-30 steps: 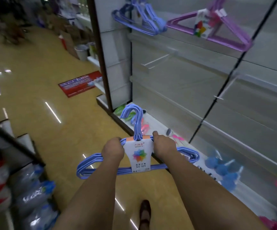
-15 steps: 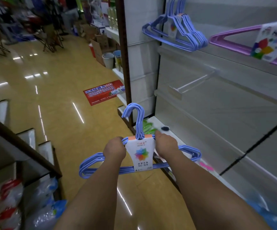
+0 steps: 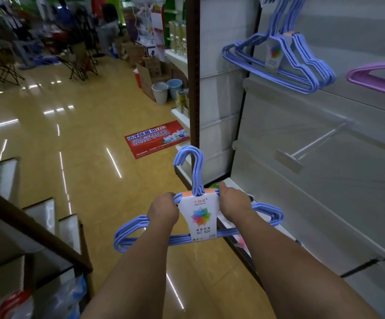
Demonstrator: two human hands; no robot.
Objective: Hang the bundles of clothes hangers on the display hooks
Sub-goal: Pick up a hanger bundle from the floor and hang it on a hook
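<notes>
Both hands grip the one blue bundle of hangers point(image 3: 198, 226) out in front of me: the left hand point(image 3: 162, 210) curls over its left shoulder, the right hand point(image 3: 234, 204) over its right shoulder, fingers wrapped round the wires on either side of the paper label point(image 3: 198, 217). The bundle lies tilted nearly flat, its hooks pointing up and away from me, over the glossy floor point(image 3: 71, 180) and just left of the display wall point(image 3: 325, 180).

Taking the bundle as my mark: up and to its right an empty display hook point(image 3: 313, 143) juts from the wall, with a price tag plate at its tip and open air all round it. Higher on the wall a second blue bundle point(image 3: 279, 63) hangs already, and a purple hanger point(image 3: 376, 79) shows at the right edge. To the bundle's left the aisle stands wide; a dark shelf edge point(image 3: 37, 226) crosses below-left.

On the label I read "NO 829" beneath a multicoloured flower; the characters above are too small for me. Beyond the bundle a red floor sticker point(image 3: 157, 139) carries white characters. Two buckets point(image 3: 166, 90) sit farther back by the shelving end.
</notes>
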